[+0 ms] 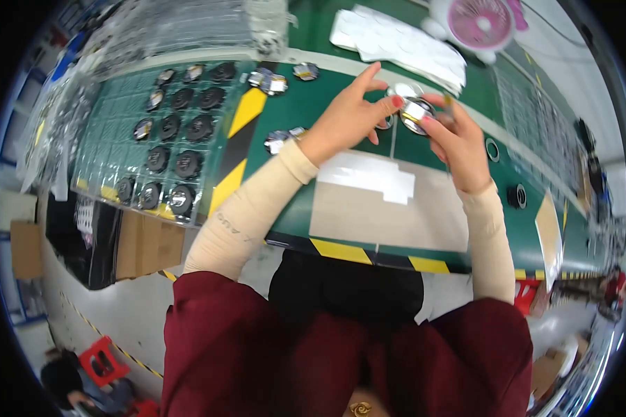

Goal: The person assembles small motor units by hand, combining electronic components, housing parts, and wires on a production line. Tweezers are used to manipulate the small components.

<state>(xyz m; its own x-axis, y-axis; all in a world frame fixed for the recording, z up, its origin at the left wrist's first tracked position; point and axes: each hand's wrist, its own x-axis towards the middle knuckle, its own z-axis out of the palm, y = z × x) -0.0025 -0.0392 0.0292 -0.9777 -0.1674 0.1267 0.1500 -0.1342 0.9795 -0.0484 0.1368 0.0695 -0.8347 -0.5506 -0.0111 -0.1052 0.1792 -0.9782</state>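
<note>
My right hand (458,139) grips a round, silver-rimmed part (416,117) with a shiny face between thumb and fingers. A thin stick-like item stands up by its fingers, too blurred to name. Beside that part, my left hand (351,115) has its fingers spread, with the thumb tip close to the rim; whether it touches I cannot tell. More round shiny pieces lie on the green table just behind and beneath the hands, partly hidden. Near my left wrist are small round metallic parts (277,142), and others (268,81) lie farther back.
At left, a clear plastic tray (94,149) holds several black round parts (188,164). White paper (368,177) lies on a grey mat (341,222). White sheets (396,42) and a pink fan (478,22) are at the back. A ring (492,149) and black cylinder (517,196) sit right.
</note>
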